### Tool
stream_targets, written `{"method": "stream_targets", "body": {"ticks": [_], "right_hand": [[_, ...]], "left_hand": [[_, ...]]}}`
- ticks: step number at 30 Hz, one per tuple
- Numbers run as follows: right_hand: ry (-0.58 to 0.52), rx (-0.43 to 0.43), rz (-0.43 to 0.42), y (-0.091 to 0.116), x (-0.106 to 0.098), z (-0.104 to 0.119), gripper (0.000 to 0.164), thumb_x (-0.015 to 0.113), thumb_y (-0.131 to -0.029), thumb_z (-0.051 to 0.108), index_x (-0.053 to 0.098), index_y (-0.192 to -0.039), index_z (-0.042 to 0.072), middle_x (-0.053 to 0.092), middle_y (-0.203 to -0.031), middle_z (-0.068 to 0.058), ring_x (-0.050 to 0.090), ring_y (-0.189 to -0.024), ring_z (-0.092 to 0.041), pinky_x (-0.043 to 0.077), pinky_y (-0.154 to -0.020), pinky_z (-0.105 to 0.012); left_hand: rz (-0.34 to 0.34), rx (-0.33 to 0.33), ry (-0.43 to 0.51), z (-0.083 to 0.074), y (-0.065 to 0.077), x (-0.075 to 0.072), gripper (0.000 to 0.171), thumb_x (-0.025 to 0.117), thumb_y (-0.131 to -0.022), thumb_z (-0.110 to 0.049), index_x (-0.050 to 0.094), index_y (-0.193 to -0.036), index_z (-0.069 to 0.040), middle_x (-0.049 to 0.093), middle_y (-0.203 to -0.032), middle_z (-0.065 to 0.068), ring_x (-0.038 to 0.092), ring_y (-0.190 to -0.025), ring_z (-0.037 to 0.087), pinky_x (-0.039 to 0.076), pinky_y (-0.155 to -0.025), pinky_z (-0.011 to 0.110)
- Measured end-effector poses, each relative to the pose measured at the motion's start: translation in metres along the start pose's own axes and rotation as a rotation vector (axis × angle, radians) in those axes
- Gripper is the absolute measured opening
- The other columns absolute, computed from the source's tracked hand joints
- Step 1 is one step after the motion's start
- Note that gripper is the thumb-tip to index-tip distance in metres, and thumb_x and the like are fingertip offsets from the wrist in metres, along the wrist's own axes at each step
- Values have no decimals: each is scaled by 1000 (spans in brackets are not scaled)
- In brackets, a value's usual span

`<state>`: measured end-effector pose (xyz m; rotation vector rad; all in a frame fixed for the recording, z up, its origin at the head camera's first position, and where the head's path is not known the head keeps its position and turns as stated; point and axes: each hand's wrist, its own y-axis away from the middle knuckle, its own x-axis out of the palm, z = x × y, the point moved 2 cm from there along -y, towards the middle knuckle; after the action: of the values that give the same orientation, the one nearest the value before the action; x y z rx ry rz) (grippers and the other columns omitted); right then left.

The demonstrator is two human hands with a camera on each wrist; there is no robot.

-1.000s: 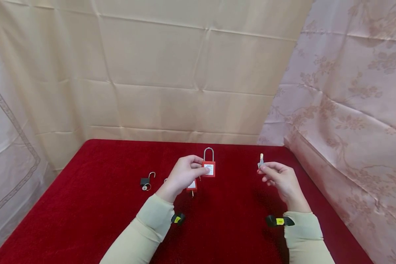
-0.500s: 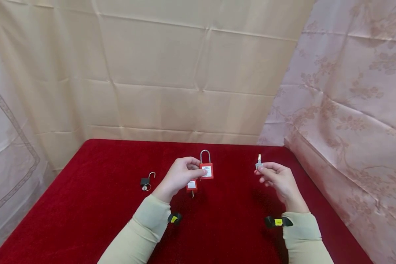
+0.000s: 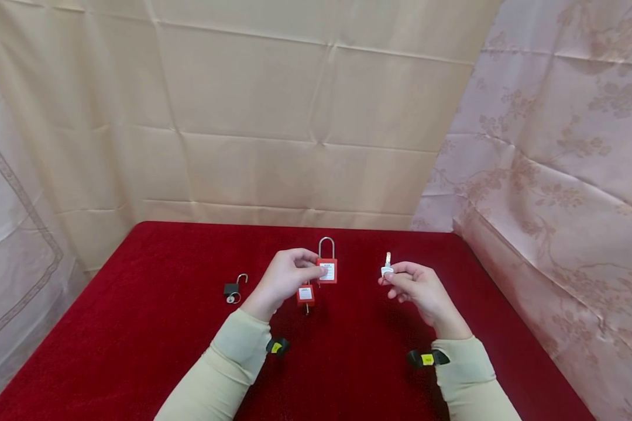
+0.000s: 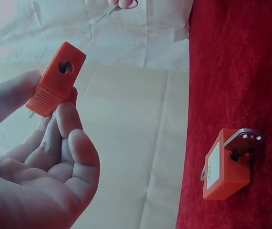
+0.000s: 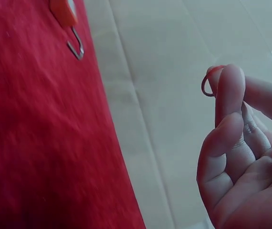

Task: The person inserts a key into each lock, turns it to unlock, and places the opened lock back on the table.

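Note:
My left hand (image 3: 280,282) pinches a red padlock (image 3: 327,273) with a white label between thumb and fingers, its metal shackle pointing up. In the left wrist view its keyhole (image 4: 65,67) faces the camera, with no key in it. To its right, my right hand (image 3: 423,295) pinches a key (image 3: 387,265) by its head, blade upward. A small red ring (image 5: 207,85) loops out beside those fingertips in the right wrist view. Below the left hand, a second red padlock (image 3: 305,296) is on the table with a key (image 4: 246,137) in its keyhole.
A black padlock (image 3: 231,289) with its shackle swung open lies left of the hands, a key on a ring (image 3: 234,299) at it. The red cloth-covered table (image 3: 137,327) ends at a beige curtain (image 3: 295,175) behind and a floral drape (image 3: 558,234) at right.
My right hand has moved left with the key, closer to the held padlock. My left hand has shifted slightly left with the padlock, uncovering more of the second red padlock.

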<state>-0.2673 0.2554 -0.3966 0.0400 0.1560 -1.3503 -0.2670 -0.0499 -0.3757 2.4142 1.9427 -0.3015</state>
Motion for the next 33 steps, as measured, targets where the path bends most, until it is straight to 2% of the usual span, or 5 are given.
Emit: {"method": "stream_targets", "body": {"ticks": [11, 14, 19, 26, 33], "right_hand": [[24, 41, 121, 2, 45, 3, 24, 69, -98, 15, 63, -111, -4, 73, -102, -22, 68, -65, -18, 54, -60, -30], [30, 44, 170, 3, 56, 4, 21, 67, -99, 14, 62, -110, -3, 74, -101, -19, 68, -66, -18, 52, -60, -30], [43, 46, 256, 4, 71, 0, 19, 67, -98, 12, 63, -108, -4, 73, -102, -23, 68, -67, -17, 50, -60, -29], [86, 51, 354, 7, 92, -3, 16, 66, -98, 13, 65, -105, -1, 75, -98, -16, 68, -66, -16, 49, -60, -30], [74, 59, 405, 10, 102, -5, 15, 66, -98, 12, 65, -105, -2, 75, -98, -19, 68, -66, -14, 48, -59, -29]], "left_hand": [[-15, -10, 32, -1, 0, -1, 24, 79, -88, -13, 72, -107, -1, 74, -89, 8, 66, -76, 18, 56, -75, 45], [-18, -16, 26, -1, 0, -2, 24, 79, -88, -14, 72, -108, -2, 74, -91, 7, 66, -78, 19, 56, -77, 47], [-20, -22, 16, -2, -1, -2, 26, 78, -89, -16, 71, -110, -3, 75, -94, 8, 67, -79, 20, 55, -81, 51], [-38, -20, 9, -2, -1, -4, 27, 78, -89, -17, 71, -111, -2, 74, -94, 8, 67, -78, 21, 56, -73, 38], [-35, -5, 31, -3, -1, -4, 26, 79, -88, -15, 72, -109, -1, 74, -91, 8, 68, -79, 25, 55, -69, 33]]}}
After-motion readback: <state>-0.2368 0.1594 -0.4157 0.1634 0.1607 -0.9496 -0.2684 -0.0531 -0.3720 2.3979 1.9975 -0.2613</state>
